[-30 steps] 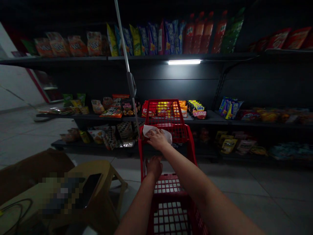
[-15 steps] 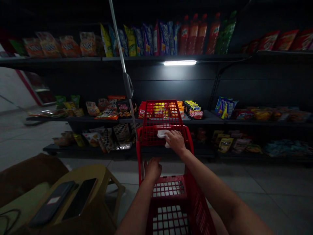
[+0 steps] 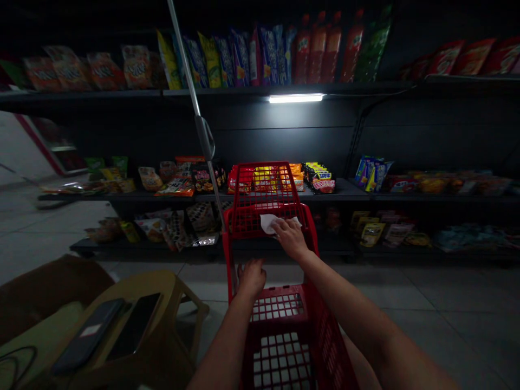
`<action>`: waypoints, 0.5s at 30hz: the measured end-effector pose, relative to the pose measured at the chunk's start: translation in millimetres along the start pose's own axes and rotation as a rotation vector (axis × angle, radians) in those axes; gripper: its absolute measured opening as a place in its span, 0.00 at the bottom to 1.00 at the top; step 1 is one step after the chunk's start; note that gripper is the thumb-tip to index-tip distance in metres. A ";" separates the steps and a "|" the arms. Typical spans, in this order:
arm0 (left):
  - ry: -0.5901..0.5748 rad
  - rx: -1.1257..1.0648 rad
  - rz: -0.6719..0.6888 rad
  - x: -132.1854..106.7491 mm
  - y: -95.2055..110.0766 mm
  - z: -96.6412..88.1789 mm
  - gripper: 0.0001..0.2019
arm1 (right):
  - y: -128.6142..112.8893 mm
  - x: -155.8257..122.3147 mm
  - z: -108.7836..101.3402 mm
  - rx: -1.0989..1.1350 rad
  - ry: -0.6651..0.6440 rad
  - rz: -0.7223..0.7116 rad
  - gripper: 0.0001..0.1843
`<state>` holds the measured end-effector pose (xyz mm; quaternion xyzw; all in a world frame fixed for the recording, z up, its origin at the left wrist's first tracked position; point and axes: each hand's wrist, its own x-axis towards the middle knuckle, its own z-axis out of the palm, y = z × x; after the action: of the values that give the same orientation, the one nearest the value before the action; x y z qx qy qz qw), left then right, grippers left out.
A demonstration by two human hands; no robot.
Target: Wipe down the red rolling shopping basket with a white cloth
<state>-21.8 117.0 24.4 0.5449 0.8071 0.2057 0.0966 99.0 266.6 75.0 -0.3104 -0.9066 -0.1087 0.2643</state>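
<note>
A red plastic shopping cart [image 3: 260,346] stands in front of me in a dim shop aisle. My right hand [image 3: 289,237] presses a white cloth [image 3: 268,222] against the cart's upper red bar, fingers closed over the cloth. Lower down, my left hand [image 3: 252,276] grips the cart's left side frame. A metal pole [image 3: 195,108] leans up from the cart's left side.
Dark shelves [image 3: 345,189] with snack packets run across the back, lit by a tube light [image 3: 296,98]. A yellow plastic stool [image 3: 162,292] at my lower left carries two phones [image 3: 109,333]. A brown cardboard box [image 3: 49,287] lies beside it. Tiled floor stretches to the right.
My right hand slid the cloth along the upper bar from the left end toward the right, then slightly back. The left hand stayed on the frame. The view shifted a little.
</note>
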 end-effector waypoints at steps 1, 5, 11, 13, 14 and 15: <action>0.001 0.000 0.001 -0.8 0.4 -0.1 0.26 | -0.3 2.1 -4.5 -0.002 -0.029 0.009 0.19; 0.010 -0.002 -0.004 -1.8 1.3 -0.3 0.25 | 6.4 21.2 -21.8 0.010 -0.097 0.118 0.16; 0.032 0.005 -0.002 1.8 -1.1 0.7 0.27 | 16.5 31.4 -21.3 -0.031 -0.025 0.152 0.22; 0.033 0.009 -0.005 1.9 -2.2 1.2 0.27 | 16.3 29.8 -17.8 -0.048 -0.040 0.158 0.23; 0.034 0.009 -0.003 1.6 -2.6 1.4 0.27 | 16.3 29.5 -16.8 -0.056 -0.048 0.165 0.22; 0.034 0.009 0.001 1.1 -3.0 1.7 0.27 | 16.7 29.8 -16.5 -0.062 -0.057 0.170 0.22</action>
<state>-24.0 117.4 21.7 0.5420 0.8094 0.2115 0.0805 96.3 288.7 105.7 -0.3974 -0.8803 -0.1051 0.2368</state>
